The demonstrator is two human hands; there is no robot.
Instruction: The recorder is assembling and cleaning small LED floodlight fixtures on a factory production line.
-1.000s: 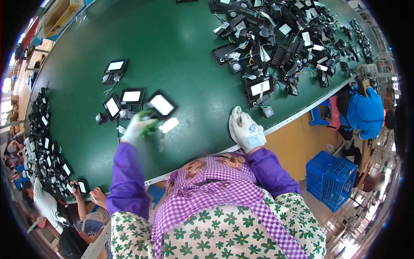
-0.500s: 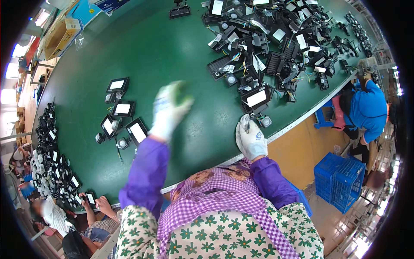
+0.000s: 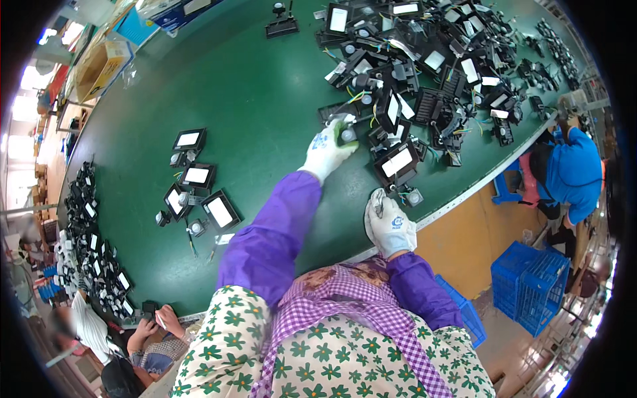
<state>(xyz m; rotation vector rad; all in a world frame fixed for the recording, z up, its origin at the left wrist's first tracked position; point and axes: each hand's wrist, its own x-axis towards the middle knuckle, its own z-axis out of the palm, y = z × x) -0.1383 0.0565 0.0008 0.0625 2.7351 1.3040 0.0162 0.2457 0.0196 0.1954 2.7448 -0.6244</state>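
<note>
My left hand (image 3: 328, 151), in a white glove with green fingertips, reaches to the near-left edge of a big heap of black floodlights. Its fingers close around the round motion sensor of a floodlight (image 3: 389, 110), whose panel stands tilted against the heap. By the table's near edge, my right hand (image 3: 390, 227), gloved too, has its fingers curled together. Whatever lies in them, if anything, is hidden. Just beyond it rests another floodlight (image 3: 398, 161) with a white panel and a sensor.
Several floodlights (image 3: 220, 210) lie in a small group on the left of the green table (image 3: 265, 99). A long pile (image 3: 93, 245) runs along the far left edge. Blue crates (image 3: 531, 285) stand on the floor at right. Co-workers sit at lower left and at right.
My left hand has moved right, from the middle of the table to the heap, and taken hold of a floodlight's sensor. My right hand has stayed almost in place.
</note>
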